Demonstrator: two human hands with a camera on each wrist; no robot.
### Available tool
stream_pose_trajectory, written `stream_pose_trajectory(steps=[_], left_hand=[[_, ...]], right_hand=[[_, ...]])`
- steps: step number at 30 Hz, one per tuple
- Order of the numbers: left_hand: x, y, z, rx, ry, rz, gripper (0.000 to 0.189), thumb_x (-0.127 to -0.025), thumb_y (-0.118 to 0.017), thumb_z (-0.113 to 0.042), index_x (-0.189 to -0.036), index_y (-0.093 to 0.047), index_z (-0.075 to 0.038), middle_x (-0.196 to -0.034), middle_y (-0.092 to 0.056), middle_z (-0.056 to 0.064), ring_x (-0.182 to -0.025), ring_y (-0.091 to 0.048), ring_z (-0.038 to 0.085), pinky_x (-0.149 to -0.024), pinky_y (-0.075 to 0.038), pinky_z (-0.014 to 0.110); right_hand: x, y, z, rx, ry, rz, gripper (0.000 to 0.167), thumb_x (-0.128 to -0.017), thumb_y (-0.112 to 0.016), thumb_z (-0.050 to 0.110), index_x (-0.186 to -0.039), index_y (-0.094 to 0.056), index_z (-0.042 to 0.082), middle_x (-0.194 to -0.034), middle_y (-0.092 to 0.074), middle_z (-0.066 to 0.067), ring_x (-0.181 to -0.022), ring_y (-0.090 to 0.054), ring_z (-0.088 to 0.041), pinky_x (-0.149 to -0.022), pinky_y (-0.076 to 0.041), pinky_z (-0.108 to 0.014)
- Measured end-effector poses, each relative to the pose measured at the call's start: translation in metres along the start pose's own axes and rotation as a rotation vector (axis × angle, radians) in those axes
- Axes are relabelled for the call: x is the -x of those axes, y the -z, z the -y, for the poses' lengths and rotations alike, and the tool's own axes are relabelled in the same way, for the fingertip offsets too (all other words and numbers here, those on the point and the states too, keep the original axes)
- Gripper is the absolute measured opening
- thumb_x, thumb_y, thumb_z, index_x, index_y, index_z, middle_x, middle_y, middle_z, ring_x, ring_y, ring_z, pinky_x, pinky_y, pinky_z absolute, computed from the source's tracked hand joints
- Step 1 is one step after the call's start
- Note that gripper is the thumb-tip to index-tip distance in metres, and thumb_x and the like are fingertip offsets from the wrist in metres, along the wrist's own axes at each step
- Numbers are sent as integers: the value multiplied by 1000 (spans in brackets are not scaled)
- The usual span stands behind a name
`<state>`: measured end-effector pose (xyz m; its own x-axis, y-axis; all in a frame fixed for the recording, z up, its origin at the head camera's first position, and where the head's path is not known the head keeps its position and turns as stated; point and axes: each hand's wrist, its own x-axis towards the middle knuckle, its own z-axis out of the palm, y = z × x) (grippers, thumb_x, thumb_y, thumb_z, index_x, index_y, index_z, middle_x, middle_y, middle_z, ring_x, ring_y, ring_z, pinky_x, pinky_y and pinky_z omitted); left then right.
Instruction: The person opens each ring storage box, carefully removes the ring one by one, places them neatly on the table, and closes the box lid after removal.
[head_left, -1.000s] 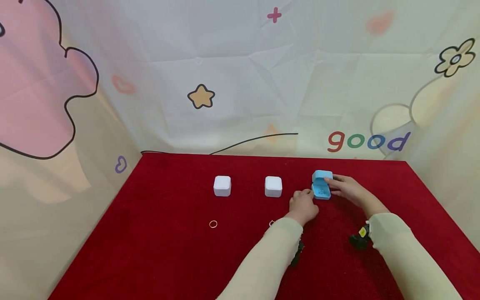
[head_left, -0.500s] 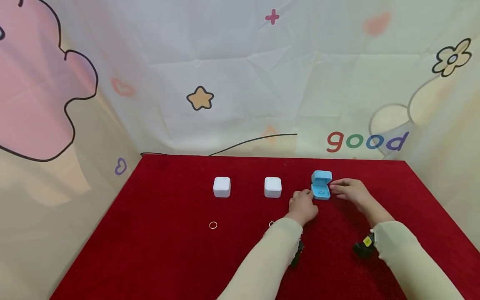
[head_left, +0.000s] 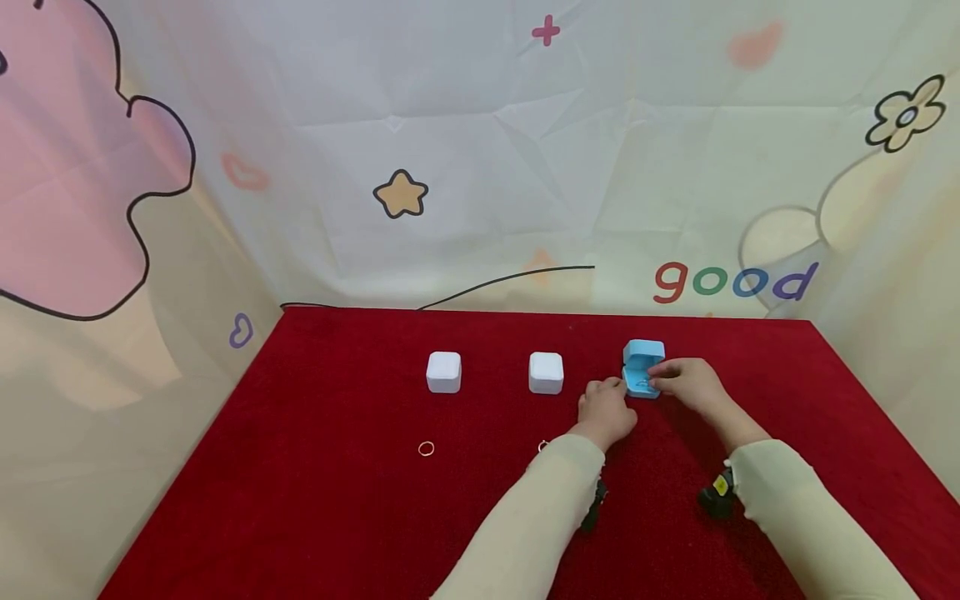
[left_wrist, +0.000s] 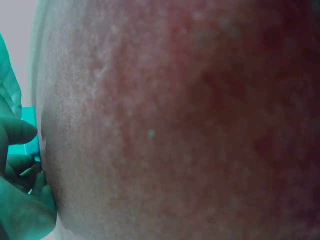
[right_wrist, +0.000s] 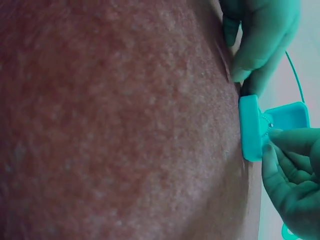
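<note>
A light blue ring box (head_left: 642, 350) stands with its lid raised at the right of the red cloth. Seated in it is a ring (right_wrist: 269, 121) with a beaded band and a small stone. My right hand (head_left: 693, 383) reaches in from the right, and in the right wrist view its thumb and index fingertip pinch at the ring's edge. On the box's other side, my left hand (head_left: 603, 412) holds the left front corner with bent fingers. Both hands crowd around the box (left_wrist: 31, 117) in the left wrist view, partly covering it.
Two closed white boxes (head_left: 444, 372) stand in a row left of the blue one. One thin ring (head_left: 420, 451) lies on the red cloth (head_left: 315, 500); another ring (head_left: 541, 447) is partly covered by the left sleeve (head_left: 517, 525). A printed curtain (head_left: 480, 150) hangs behind.
My right hand moved off the box to the right half a second ago, and now its fingertips are back inside at the ring. The left hand stays at the box's left side.
</note>
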<state>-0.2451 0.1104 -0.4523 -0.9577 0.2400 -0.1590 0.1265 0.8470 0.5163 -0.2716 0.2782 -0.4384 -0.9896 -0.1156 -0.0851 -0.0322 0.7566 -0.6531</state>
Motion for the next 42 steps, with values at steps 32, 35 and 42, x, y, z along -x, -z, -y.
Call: stream_pose_trajectory(steps=[32, 35, 42], left_hand=[[-6, 0, 0, -20, -16, 5, 52, -99, -59, -26, -151, -52, -21, -154, -54, -10, -134, -49, 15, -109, -45, 30], [-8, -2, 0, -40, -9, 14, 52, -100, -58, -26, -152, -52, -23, -154, -53, -11, -135, -49, 14, -109, -45, 30], [-11, -5, -1, -60, -2, 3, 51, -100, -58, -27, -151, -53, -25, -153, -55, -12, -134, -50, 14, -110, -44, 29]], right_hand=[[-8, -12, 6, 142, 59, -49, 19, -91, -71, 6, -99, -75, -11, -94, -76, -26, -78, -64, -23, -64, -50, -25], [-10, -11, 4, 129, 55, -51, 19, -92, -71, 7, -99, -76, -10, -94, -76, -25, -77, -63, -21, -63, -49, -24], [-11, -8, 1, 87, 46, -43, 19, -92, -70, 8, -99, -76, -10, -92, -76, -24, -78, -60, -20, -63, -48, -25]])
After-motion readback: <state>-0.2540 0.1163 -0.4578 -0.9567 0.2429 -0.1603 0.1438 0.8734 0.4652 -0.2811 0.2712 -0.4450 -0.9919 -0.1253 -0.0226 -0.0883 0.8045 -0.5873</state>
